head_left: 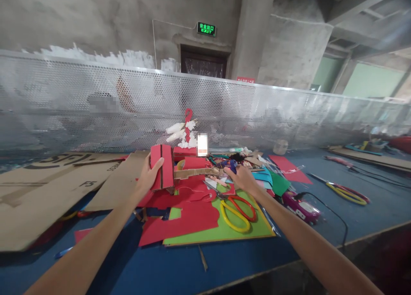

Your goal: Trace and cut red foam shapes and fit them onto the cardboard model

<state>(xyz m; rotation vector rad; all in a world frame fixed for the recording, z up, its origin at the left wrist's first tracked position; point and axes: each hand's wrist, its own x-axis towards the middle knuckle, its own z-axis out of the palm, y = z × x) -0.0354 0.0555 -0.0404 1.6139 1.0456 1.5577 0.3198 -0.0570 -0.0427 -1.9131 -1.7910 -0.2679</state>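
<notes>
My left hand (148,175) is closed around a red cardboard box (166,164) with dark stripes down its edges, thumb on its front. A narrow brown cardboard strip (194,172) runs from the box toward my right hand (243,178). The fingers of that hand are closed at the strip's far end. Beside them is a dark blue object (231,165) of a kind I cannot make out; whether it is held too is unclear. Below lie cut red sheets (183,220), a green sheet (205,236) and scissors (236,213) with yellow and red handles.
Large brown cardboard sheets (51,192) cover the left side. A red-and-white decoration (187,132) stands behind the box. At right lie a purple corded device (301,208) and more scissors (342,190). A perforated metal screen (138,102) borders the blue table (237,260).
</notes>
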